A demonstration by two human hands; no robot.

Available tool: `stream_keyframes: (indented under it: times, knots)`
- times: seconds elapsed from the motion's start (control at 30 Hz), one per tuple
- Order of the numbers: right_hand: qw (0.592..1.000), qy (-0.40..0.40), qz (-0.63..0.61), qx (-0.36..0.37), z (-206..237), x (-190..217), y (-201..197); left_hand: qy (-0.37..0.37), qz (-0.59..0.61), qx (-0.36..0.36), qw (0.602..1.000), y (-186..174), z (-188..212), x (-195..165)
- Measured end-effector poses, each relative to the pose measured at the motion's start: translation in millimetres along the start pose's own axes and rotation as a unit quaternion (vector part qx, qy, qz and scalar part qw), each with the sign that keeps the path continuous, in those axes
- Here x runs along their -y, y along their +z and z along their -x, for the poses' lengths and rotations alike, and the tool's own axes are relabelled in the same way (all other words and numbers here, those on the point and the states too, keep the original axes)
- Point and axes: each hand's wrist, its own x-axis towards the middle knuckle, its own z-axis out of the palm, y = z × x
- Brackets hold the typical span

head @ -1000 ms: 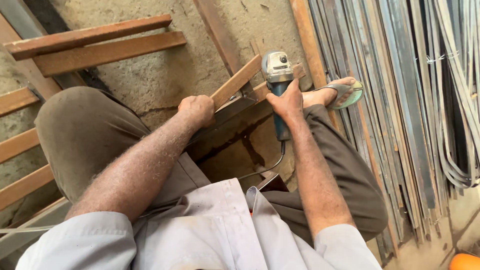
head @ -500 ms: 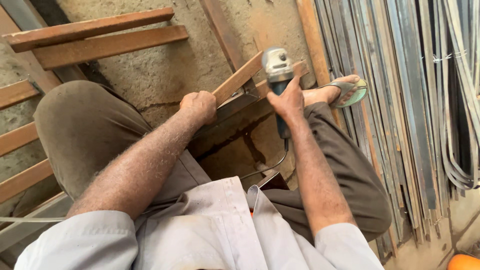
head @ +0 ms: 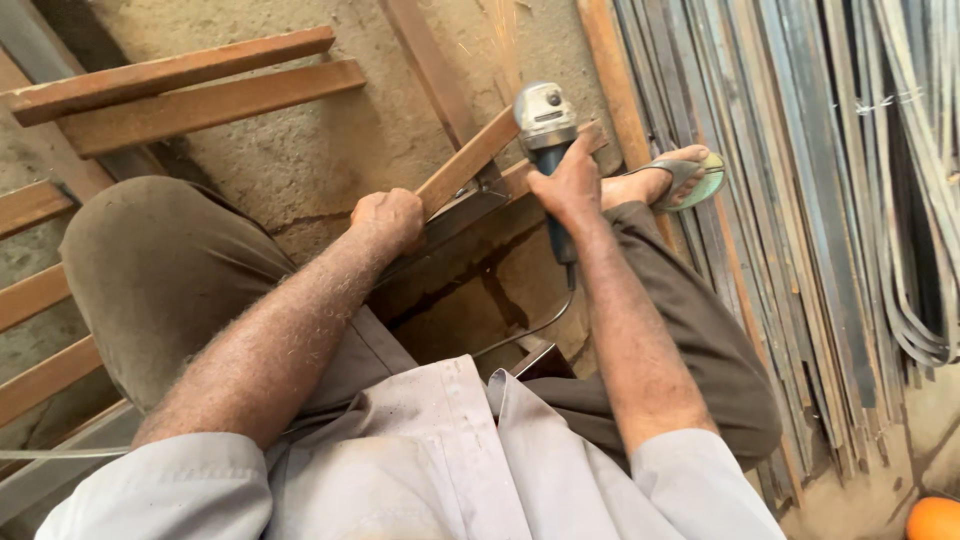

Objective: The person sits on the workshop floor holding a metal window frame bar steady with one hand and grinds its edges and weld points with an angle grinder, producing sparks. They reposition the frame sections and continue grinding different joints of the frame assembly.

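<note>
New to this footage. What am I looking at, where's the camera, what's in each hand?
There is no machine here: a person works with bare hands, and the single camera sits on their head, looking down over their grey shirt and knees. The right hand grips a handheld angle grinder with a silver head and dark blue body; a few sparks fly above it. The left hand clamps a rusty brown square steel bar that the grinder meets. The person's sandalled foot rests just beyond. Similar rusty bars lie on the concrete floor, and long grey metal strips are stacked at right.
</note>
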Motion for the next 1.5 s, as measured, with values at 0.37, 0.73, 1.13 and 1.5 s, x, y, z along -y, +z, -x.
stream_keyframes:
  times: [0.37, 0.73, 1.13, 1.5]
  knots:
    - [0.999, -0.031, -0.017, -0.015, 10, -32, -2, -0.007, 0.048, -0.055, 0.997, 7, 6, 10]
    - [0.998, -0.023, 0.004, 0.055, 32, -22, 12, -0.016, 0.028, -0.041, 0.999, 14, -2, 8]
    - [0.997, -0.055, -0.004, 0.050, 46, -19, 15, 0.000, 0.002, -0.065, 0.998, 17, -5, 7]
    - [0.997, -0.040, -0.001, 0.071, 36, -3, 15, -0.002, 0.009, -0.058, 0.998, 14, -3, 6]
